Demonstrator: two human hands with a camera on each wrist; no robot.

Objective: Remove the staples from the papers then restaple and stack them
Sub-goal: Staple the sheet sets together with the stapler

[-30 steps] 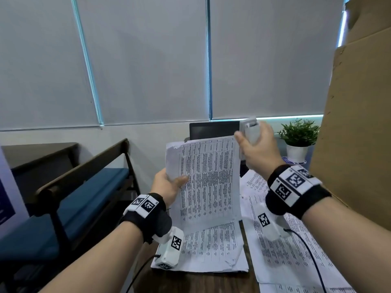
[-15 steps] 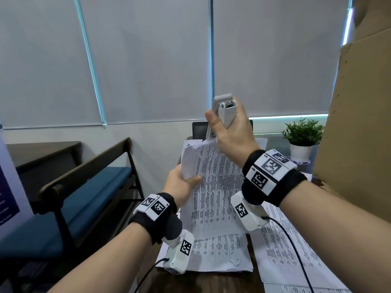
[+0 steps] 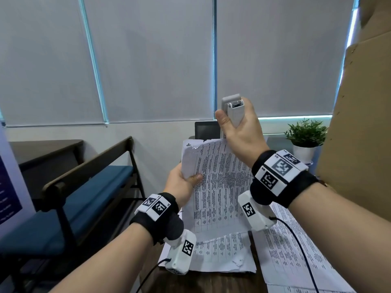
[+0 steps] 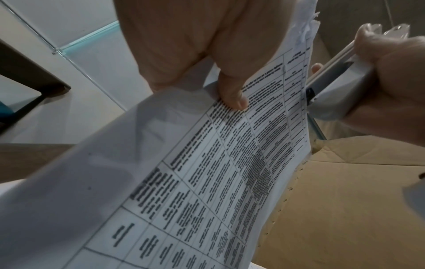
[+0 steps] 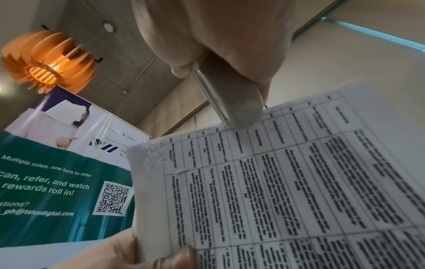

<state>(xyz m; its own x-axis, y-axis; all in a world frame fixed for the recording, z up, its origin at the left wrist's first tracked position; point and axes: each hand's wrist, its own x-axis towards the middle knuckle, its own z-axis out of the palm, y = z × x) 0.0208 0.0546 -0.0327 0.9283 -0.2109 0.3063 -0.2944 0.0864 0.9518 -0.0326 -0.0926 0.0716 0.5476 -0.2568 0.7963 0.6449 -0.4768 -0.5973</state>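
Note:
My left hand (image 3: 183,182) grips a sheaf of printed papers (image 3: 220,187) by its left edge and holds it upright above the desk, thumb (image 4: 232,94) on the front page. The sheaf's top left corner (image 5: 142,151) is torn and ragged. My right hand (image 3: 239,127) grips a grey stapler (image 3: 232,111) nose-down at the sheaf's top edge, right of the middle. In the right wrist view the stapler's tip (image 5: 241,112) meets the top edge of the papers (image 5: 287,182). Whether the paper sits between the stapler's jaws I cannot tell.
More printed sheets lie on the dark desk: a stack (image 3: 222,256) under the held sheaf and a spread (image 3: 296,250) to the right. A large cardboard box (image 3: 359,144) stands at right, a potted plant (image 3: 304,136) and a dark screen (image 3: 206,130) behind, a blue bench (image 3: 74,197) at left.
My right hand raised the stapler from the sheaf's right side, turned it nose-down and set it at the top edge. My left hand kept holding the sheaf.

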